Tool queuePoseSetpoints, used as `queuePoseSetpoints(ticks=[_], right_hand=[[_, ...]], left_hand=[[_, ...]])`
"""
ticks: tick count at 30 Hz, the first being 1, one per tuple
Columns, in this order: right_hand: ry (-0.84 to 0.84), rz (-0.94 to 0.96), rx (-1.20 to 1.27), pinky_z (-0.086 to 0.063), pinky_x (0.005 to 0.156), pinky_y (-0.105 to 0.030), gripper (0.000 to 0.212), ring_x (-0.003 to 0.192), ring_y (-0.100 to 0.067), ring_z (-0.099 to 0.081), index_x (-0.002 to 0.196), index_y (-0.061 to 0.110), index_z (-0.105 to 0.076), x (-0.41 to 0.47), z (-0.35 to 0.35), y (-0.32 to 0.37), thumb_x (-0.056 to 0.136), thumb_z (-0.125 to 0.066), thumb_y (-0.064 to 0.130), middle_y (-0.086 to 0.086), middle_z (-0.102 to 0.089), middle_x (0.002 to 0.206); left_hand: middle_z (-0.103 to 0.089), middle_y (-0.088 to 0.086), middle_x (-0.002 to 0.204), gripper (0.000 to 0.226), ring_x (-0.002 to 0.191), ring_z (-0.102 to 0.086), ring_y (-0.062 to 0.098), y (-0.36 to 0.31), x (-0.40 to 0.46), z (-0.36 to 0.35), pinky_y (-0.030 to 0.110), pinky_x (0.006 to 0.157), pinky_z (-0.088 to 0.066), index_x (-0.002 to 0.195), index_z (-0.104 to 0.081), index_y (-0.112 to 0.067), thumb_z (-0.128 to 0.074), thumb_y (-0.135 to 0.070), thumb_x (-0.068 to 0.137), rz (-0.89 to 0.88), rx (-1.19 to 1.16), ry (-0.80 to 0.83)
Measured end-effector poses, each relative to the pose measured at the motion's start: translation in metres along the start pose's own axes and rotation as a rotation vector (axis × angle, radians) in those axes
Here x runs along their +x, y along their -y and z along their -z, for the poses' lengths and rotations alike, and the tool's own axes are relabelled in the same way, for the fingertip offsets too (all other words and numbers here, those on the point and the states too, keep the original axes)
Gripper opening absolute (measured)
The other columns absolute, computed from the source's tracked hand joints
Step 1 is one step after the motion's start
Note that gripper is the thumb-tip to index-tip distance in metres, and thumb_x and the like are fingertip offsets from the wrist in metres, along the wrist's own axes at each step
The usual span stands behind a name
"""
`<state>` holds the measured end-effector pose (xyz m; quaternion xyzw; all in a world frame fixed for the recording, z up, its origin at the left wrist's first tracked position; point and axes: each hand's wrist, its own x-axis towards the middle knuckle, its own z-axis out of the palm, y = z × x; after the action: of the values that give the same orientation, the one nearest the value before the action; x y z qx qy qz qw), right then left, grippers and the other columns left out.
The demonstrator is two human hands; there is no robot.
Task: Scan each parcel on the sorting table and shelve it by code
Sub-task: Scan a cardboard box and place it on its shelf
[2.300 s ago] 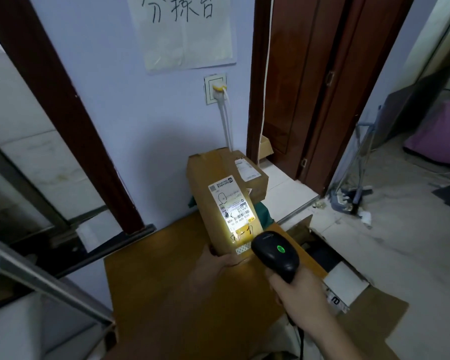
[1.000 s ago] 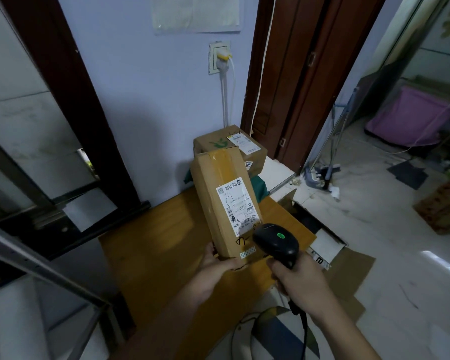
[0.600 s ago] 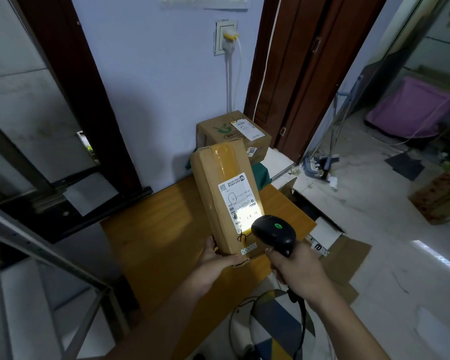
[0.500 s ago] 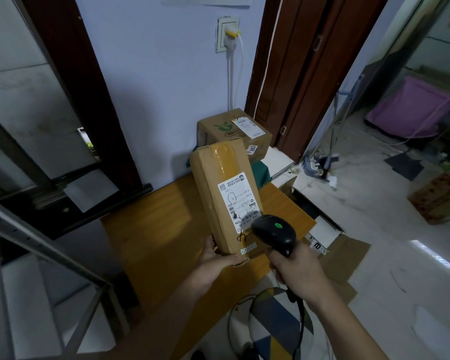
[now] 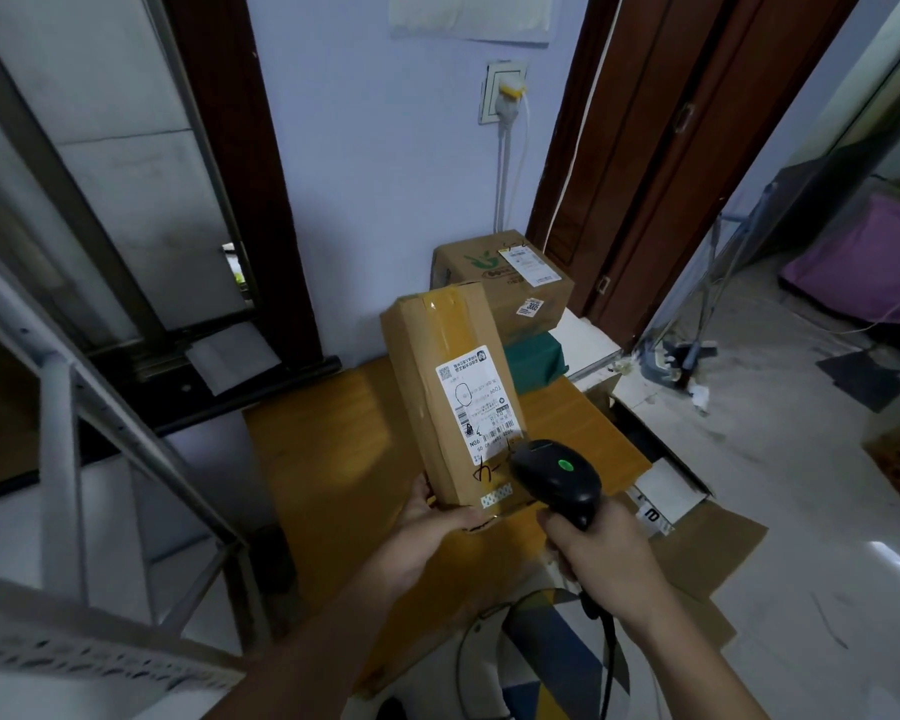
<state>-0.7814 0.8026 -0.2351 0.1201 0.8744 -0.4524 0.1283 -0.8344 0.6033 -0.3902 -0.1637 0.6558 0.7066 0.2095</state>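
A tall brown cardboard parcel point(image 5: 445, 366) with a white shipping label stands tilted above the yellow-brown sorting table point(image 5: 328, 459). My left hand point(image 5: 432, 522) grips its bottom end from below. My right hand point(image 5: 601, 553) grips a black barcode scanner point(image 5: 557, 472) with a green light on top, its head close to the barcode at the label's lower end. A second brown box point(image 5: 500, 283) with a label sits on a green parcel point(image 5: 533, 363) at the table's far end, by the wall.
A grey metal shelf frame point(image 5: 74, 407) stands at the left. Flattened cardboard point(image 5: 707, 553) and an open box lie on the floor right of the table. A round patterned stool point(image 5: 552, 662) sits below my hands. A brown door point(image 5: 671, 148) is behind.
The scanner's light patch seen on the label earlier is gone. The parcel and both hands keep almost the same pose; the view has shifted slightly.
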Motion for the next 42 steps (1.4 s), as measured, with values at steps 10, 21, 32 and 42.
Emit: queuePoseSetpoints(ticks=[10,21,32,42], right_hand=[[0.213,0.116,-0.028,-0.043,0.052,-0.027,0.025,0.042,-0.01,-0.054,0.072,0.006,-0.06,-0.075,0.029,-0.04,0.091,-0.066,0.022,0.002,-0.055,0.048],[0.418,0.315,-0.068,-0.041,0.043,-0.016,0.021,0.038,-0.005,-0.054,0.075,0.012,-0.06,-0.221,0.039,-0.068,0.092,-0.068,0.024,0.004,-0.053,0.042],[0.375,0.474,-0.121,-0.043,0.05,-0.012,0.03,0.064,-0.005,-0.058,0.112,0.027,-0.064,-0.36,-0.071,-0.014,0.085,-0.074,0.02,0.01,-0.062,0.074],[0.436,0.663,-0.005,-0.04,0.042,-0.013,0.005,0.04,-0.005,-0.057,0.081,0.015,-0.069,-0.472,-0.163,0.067,0.083,-0.074,0.014,0.001,-0.062,0.045]], left_hand=[[-0.071,0.009,0.122,0.041,0.112,-0.069,0.026,0.001,-0.11,-0.026,0.042,0.099,-0.055,0.134,-0.059,-0.016,-0.064,-0.036,0.099,-0.04,-0.368,-0.155],[-0.076,0.009,0.121,0.054,0.112,-0.071,0.029,0.058,-0.315,-0.059,0.045,0.086,-0.061,0.129,-0.068,-0.022,-0.071,-0.051,0.084,-0.149,-0.543,-0.427],[-0.078,0.01,0.115,0.067,0.116,-0.069,0.029,0.114,-0.477,0.058,0.043,0.093,-0.062,0.127,-0.069,-0.015,-0.069,-0.056,0.074,-0.161,-0.389,-0.424],[-0.074,0.01,0.127,0.064,0.124,-0.066,0.031,0.129,-0.603,0.207,0.051,0.099,-0.059,0.134,-0.065,-0.019,-0.067,-0.05,0.078,-0.297,-0.435,-0.595]])
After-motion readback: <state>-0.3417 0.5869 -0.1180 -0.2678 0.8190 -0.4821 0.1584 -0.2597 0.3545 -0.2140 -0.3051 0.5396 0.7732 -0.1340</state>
